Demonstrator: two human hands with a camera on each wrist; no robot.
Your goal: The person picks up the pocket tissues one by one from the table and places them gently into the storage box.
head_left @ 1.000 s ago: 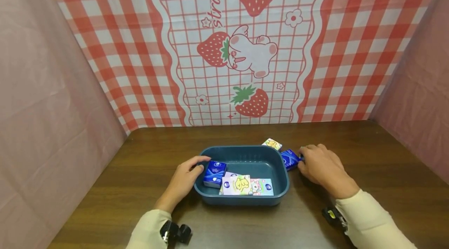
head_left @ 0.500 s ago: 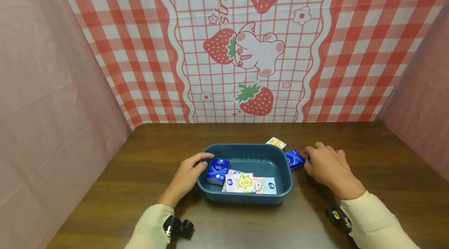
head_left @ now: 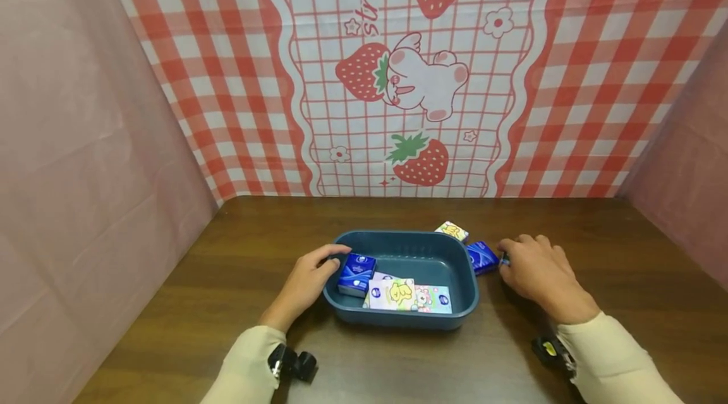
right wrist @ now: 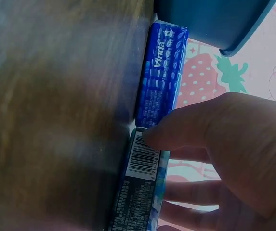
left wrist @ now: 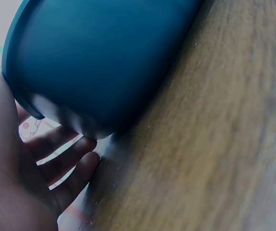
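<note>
In the head view my left hand (head_left: 307, 277) holds the left rim of a dark teal plastic basin (head_left: 398, 320); the left wrist view shows its other fingers against the outer wall. My right hand (head_left: 540, 277) grips a pocket tissue pack (right wrist: 138, 192) with a barcode on its side, thumb in front and fingers behind. In the head view the hand hides most of this pack. A blue tissue pack (head_left: 482, 257) lies end to end with it, beside the basin's right wall. Inside the basin are a blue tissue pack (head_left: 357, 274) and several pastel cartoon-printed packs (head_left: 392, 294).
Another yellow cartoon-printed tissue pack (head_left: 452, 231) lies behind the basin's back right corner. The brown wooden table (head_left: 392, 363) ends at a red checked strawberry cloth (head_left: 423, 160). Pink cloth hangs at both sides.
The whole head view has shifted slightly, with the scene drifting right and a little up. Both hands, the basin and the packs keep nearly the same places relative to one another.
</note>
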